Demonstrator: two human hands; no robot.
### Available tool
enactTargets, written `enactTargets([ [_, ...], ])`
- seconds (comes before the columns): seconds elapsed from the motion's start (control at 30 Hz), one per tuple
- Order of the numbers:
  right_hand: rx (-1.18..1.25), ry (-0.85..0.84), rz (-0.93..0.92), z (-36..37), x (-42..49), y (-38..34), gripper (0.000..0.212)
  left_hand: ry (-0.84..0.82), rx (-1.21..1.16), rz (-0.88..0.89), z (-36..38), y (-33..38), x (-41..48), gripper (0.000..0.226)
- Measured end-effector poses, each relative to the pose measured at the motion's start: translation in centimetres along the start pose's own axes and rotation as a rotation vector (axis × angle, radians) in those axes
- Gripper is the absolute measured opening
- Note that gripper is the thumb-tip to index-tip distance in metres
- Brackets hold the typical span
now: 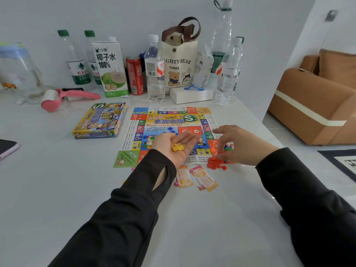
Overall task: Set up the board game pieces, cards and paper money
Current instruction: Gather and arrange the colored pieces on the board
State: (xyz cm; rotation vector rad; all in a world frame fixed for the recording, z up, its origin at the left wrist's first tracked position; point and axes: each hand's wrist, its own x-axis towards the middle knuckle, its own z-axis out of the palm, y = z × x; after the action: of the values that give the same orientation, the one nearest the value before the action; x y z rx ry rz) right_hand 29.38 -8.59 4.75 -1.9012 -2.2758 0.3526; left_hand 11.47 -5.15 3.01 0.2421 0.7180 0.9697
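Observation:
A colourful paper game board (165,122) lies flat on the white table. My left hand (173,146) hovers palm-up over its near edge, and several small yellow pieces (178,147) lie in the cupped palm. My right hand (237,144) reaches down at the board's right corner, its fingertips among mixed small pieces just above a pile of red pieces (215,163); whether it pinches one is unclear. A few blue (170,128) and green pieces (152,138) lie on the board. Orange and pink paper money (196,179) lies fanned near the board's front edge.
The game box (100,120) lies left of the board. Water bottles (155,70), a coconut-water carton (110,68), a red can (135,76), a bear tote bag (180,60) and a white box (191,95) line the back. A pink lint roller (65,98) and a phone (7,148) lie left.

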Motion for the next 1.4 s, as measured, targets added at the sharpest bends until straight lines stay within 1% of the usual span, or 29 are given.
enactTargets([
  [0.1,0.065,0.012,0.031,-0.2,-0.1,0.2,0.006,-0.007,-0.014,0.008,0.6,0.1,0.4,0.040],
  [0.2,0.201,0.164,0.081,-0.1,0.5,0.5,0.013,-0.020,-0.007,0.019,1.6,0.0,1.1,0.039],
  [0.27,0.236,0.232,0.094,0.2,0.9,0.5,0.020,-0.023,-0.001,0.035,2.5,-0.2,1.8,0.037],
  [0.4,0.256,0.250,0.102,1.1,1.4,0.4,0.025,0.015,0.009,0.107,4.0,-0.3,3.4,0.036],
  [0.53,0.371,0.409,0.217,1.7,2.0,0.4,0.029,0.039,0.025,0.162,4.5,-1.0,4.8,0.032],
  [0.6,0.464,0.455,0.293,1.9,2.2,0.4,0.029,0.047,0.068,0.173,4.2,-1.8,5.4,0.031],
  [0.67,0.522,0.454,0.345,2.1,2.3,0.5,0.029,0.056,0.108,0.183,3.7,-2.5,6.0,0.031],
  [0.77,0.537,0.464,0.358,2.3,2.5,0.6,0.029,0.059,0.139,0.218,3.2,-3.0,6.4,0.032],
  [0.9,0.545,0.437,0.374,2.4,2.6,0.6,0.028,0.074,0.207,0.305,3.3,-3.3,6.6,0.027],
  [1.07,0.452,0.432,0.372,2.7,2.3,0.5,0.030,0.111,0.306,0.377,3.2,-3.5,6.8,0.024],
  [1.23,0.382,0.421,0.368,2.8,2.1,0.3,0.033,0.102,0.405,0.434,3.5,-3.6,6.6,0.023],
  [1.4,0.392,0.409,0.373,2.8,2.1,0.2,0.033,0.102,0.462,0.492,3.5,-3.8,6.7,0.024],
])
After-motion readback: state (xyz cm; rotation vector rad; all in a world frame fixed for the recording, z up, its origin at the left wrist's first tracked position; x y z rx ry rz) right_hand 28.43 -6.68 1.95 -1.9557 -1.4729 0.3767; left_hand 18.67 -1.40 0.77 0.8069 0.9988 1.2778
